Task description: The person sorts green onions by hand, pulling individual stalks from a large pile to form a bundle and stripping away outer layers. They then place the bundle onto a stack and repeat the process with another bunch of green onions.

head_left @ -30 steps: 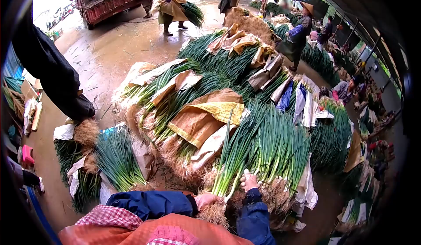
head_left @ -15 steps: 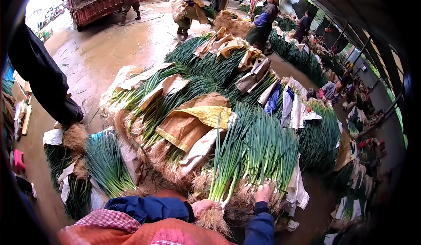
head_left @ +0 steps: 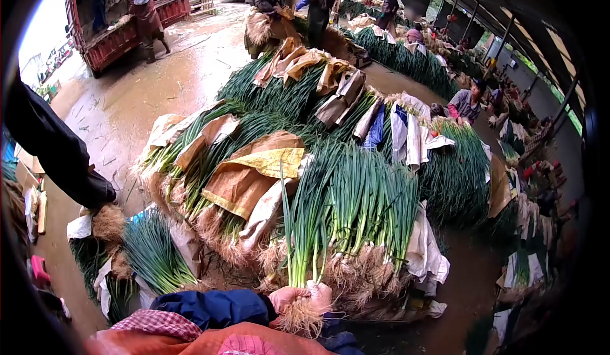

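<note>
My left hand [head_left: 286, 298] is closed around the root end of a small bunch of green onions [head_left: 304, 240]. Pressed against the same bunch from the right is my right hand [head_left: 319, 296], its fingers closed at the stalk bases. Pale, stringy roots [head_left: 301, 320] hang below both hands, while the green leaves lean up on the heap. Just beyond, a wide row of green onions [head_left: 368, 193] lies with its roots toward me. Part of each hand's fingers is hidden by roots and stalks.
An orange-brown woven sack [head_left: 232, 186] covers part of the heap. Smaller bundles [head_left: 152, 247] lie on the wet floor at left, near a person's dark trouser leg [head_left: 57, 139]. A red truck [head_left: 111, 47] stands at back left. Other people and onion rows fill the right side.
My right hand has moved left from the row's roots to the bunch in my left hand. The view has shifted slightly. A person at the back has moved toward the truck bed.
</note>
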`<action>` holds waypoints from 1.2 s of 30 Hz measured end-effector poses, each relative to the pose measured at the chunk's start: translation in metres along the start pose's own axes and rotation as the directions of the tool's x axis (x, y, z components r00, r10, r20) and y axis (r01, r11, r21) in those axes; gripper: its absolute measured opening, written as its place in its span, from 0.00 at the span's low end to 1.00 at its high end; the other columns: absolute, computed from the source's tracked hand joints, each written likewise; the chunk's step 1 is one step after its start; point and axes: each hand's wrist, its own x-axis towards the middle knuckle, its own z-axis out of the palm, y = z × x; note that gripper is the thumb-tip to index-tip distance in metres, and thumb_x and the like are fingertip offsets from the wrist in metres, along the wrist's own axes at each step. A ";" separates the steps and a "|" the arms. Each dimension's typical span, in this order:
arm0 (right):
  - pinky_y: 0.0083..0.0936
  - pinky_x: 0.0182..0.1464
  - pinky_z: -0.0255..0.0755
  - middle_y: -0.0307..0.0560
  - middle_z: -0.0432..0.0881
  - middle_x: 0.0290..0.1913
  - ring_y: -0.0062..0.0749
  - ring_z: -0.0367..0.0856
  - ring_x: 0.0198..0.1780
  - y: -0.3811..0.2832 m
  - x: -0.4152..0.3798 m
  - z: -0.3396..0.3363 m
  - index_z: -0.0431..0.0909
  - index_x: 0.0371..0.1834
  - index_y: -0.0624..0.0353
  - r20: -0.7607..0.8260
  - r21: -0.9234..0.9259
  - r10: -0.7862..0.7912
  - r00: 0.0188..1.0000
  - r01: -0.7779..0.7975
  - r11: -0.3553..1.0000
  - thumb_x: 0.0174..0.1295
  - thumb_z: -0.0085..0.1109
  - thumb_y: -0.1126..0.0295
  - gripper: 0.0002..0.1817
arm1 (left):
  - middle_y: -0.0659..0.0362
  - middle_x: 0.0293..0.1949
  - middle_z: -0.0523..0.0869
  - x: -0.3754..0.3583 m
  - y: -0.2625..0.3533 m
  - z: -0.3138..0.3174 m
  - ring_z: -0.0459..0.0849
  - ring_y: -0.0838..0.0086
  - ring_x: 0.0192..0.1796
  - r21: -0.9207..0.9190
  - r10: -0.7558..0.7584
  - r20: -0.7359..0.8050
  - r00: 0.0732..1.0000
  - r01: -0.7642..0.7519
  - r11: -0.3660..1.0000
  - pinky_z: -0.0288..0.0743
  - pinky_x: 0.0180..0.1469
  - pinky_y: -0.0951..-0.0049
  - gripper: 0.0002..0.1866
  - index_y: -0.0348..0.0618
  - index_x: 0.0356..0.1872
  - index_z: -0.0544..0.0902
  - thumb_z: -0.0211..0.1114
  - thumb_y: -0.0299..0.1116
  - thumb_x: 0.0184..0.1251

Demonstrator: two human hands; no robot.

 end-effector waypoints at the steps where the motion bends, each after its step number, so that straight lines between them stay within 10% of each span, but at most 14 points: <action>1: 0.24 0.22 0.64 0.40 0.76 0.17 0.24 0.72 0.19 0.027 0.006 -0.001 0.72 0.17 0.65 -0.056 -0.241 -0.191 0.980 0.172 0.955 0.62 0.49 0.60 0.21 | 0.55 0.30 0.83 -0.004 0.002 0.003 0.82 0.71 0.28 -0.058 0.013 -0.001 1.000 -0.013 0.998 0.80 0.33 0.69 0.11 0.32 0.38 0.77 0.58 0.30 0.59; 6: 0.21 0.22 0.65 0.42 0.79 0.20 0.22 0.72 0.19 0.023 0.035 0.010 0.78 0.26 0.69 -0.068 0.175 -0.030 0.997 0.042 0.984 0.65 0.45 0.60 0.22 | 0.54 0.28 0.82 -0.035 0.013 0.040 0.82 0.69 0.26 -0.343 0.131 0.112 0.985 -0.085 0.935 0.79 0.31 0.72 0.10 0.34 0.38 0.76 0.55 0.30 0.61; 7: 0.20 0.22 0.65 0.43 0.79 0.21 0.23 0.72 0.19 0.036 0.055 0.004 0.78 0.26 0.70 -0.061 -0.147 -0.090 0.994 0.080 0.986 0.64 0.44 0.62 0.21 | 0.57 0.26 0.82 -0.061 0.026 0.077 0.81 0.70 0.23 -0.359 0.124 0.019 0.992 -0.109 0.927 0.78 0.28 0.75 0.07 0.36 0.35 0.76 0.55 0.30 0.61; 11: 0.21 0.20 0.64 0.38 0.72 0.15 0.25 0.71 0.16 0.013 0.093 -0.030 0.67 0.20 0.66 -0.408 -0.140 -0.279 0.869 0.243 0.960 0.64 0.43 0.62 0.19 | 0.60 0.31 0.81 -0.054 0.012 0.051 0.80 0.75 0.28 -0.085 0.244 -0.070 0.967 -0.250 0.965 0.76 0.30 0.80 0.11 0.36 0.44 0.75 0.53 0.30 0.63; 14: 0.16 0.22 0.67 0.43 0.77 0.22 0.23 0.73 0.19 -0.028 0.104 -0.078 0.68 0.26 0.64 -0.046 0.058 -0.286 0.957 0.288 0.956 0.64 0.41 0.65 0.14 | 0.62 0.28 0.79 -0.070 0.003 0.057 0.79 0.79 0.26 0.072 0.350 0.002 0.937 -0.350 0.934 0.74 0.26 0.80 0.13 0.37 0.47 0.75 0.51 0.33 0.65; 15: 0.16 0.23 0.66 0.46 0.78 0.25 0.23 0.74 0.22 -0.035 0.091 -0.077 0.71 0.28 0.66 0.063 -0.019 -0.273 0.960 0.275 0.961 0.64 0.41 0.66 0.14 | 0.62 0.27 0.80 -0.063 0.002 0.045 0.80 0.77 0.27 -0.256 0.210 0.404 0.891 -0.110 0.960 0.76 0.26 0.80 0.14 0.37 0.48 0.74 0.52 0.32 0.65; 17: 0.17 0.27 0.68 0.46 0.78 0.25 0.24 0.75 0.25 -0.055 0.053 -0.059 0.73 0.35 0.67 0.285 -0.028 -0.254 0.924 0.273 0.962 0.63 0.44 0.67 0.12 | 0.52 0.34 0.83 -0.071 0.006 0.070 0.83 0.68 0.31 -0.324 0.187 0.373 0.909 -0.060 0.944 0.80 0.33 0.70 0.13 0.36 0.46 0.74 0.50 0.31 0.65; 19: 0.18 0.29 0.69 0.45 0.79 0.27 0.23 0.75 0.26 0.022 0.069 -0.050 0.74 0.37 0.67 0.523 -0.361 -0.751 0.404 0.903 0.234 0.61 0.48 0.67 0.12 | 0.47 0.35 0.82 -0.033 -0.004 0.061 0.83 0.64 0.35 -0.146 0.181 0.034 0.983 -0.175 0.974 0.81 0.40 0.64 0.13 0.30 0.46 0.72 0.48 0.29 0.65; 21: 0.19 0.31 0.70 0.42 0.79 0.28 0.21 0.75 0.28 -0.023 0.026 -0.054 0.76 0.36 0.67 0.466 -0.184 -0.103 0.879 0.210 0.960 0.60 0.51 0.68 0.11 | 0.47 0.35 0.82 -0.014 -0.019 0.044 0.83 0.63 0.35 -0.324 0.125 0.137 0.983 -0.074 0.943 0.80 0.39 0.65 0.13 0.29 0.45 0.73 0.49 0.29 0.65; 22: 0.19 0.31 0.70 0.40 0.79 0.29 0.18 0.74 0.30 0.013 0.020 -0.051 0.76 0.33 0.68 0.360 0.080 0.022 0.933 -0.054 0.995 0.59 0.53 0.67 0.12 | 0.47 0.36 0.82 -0.002 -0.025 0.040 0.83 0.64 0.36 -0.229 0.072 -0.022 0.997 -0.075 0.971 0.80 0.38 0.66 0.13 0.28 0.43 0.73 0.49 0.29 0.65; 25: 0.19 0.31 0.71 0.41 0.79 0.31 0.19 0.75 0.31 0.035 0.001 -0.062 0.78 0.32 0.68 0.197 -0.078 0.073 0.978 -0.059 0.995 0.54 0.57 0.73 0.07 | 0.50 0.35 0.82 -0.007 -0.035 0.053 0.83 0.66 0.35 -0.108 0.121 -0.233 0.965 -0.149 0.983 0.80 0.37 0.70 0.10 0.27 0.39 0.77 0.54 0.24 0.60; 32: 0.20 0.41 0.70 0.43 0.80 0.33 0.25 0.77 0.35 0.006 -0.020 -0.068 0.77 0.36 0.68 0.366 0.431 0.328 0.871 -0.471 0.769 0.56 0.54 0.75 0.07 | 0.55 0.32 0.83 -0.018 -0.035 0.045 0.82 0.74 0.34 -0.104 0.113 -0.151 0.982 -0.129 0.986 0.79 0.36 0.75 0.09 0.27 0.37 0.78 0.58 0.22 0.57; 35: 0.20 0.41 0.69 0.43 0.81 0.34 0.25 0.78 0.36 0.027 -0.021 -0.064 0.77 0.35 0.67 0.360 0.431 0.267 0.894 -0.414 0.802 0.57 0.53 0.75 0.07 | 0.54 0.33 0.83 -0.028 -0.034 0.042 0.83 0.73 0.33 0.128 0.238 -0.071 0.969 -0.228 0.965 0.79 0.36 0.74 0.09 0.26 0.36 0.78 0.58 0.23 0.58; 36: 0.19 0.42 0.69 0.44 0.81 0.35 0.25 0.78 0.37 0.032 -0.025 -0.065 0.77 0.35 0.67 0.370 0.410 0.284 0.884 -0.430 0.804 0.58 0.52 0.75 0.07 | 0.53 0.33 0.83 -0.027 -0.034 0.036 0.83 0.73 0.33 0.650 0.381 0.011 0.925 -0.296 0.700 0.79 0.37 0.74 0.08 0.27 0.37 0.79 0.57 0.22 0.58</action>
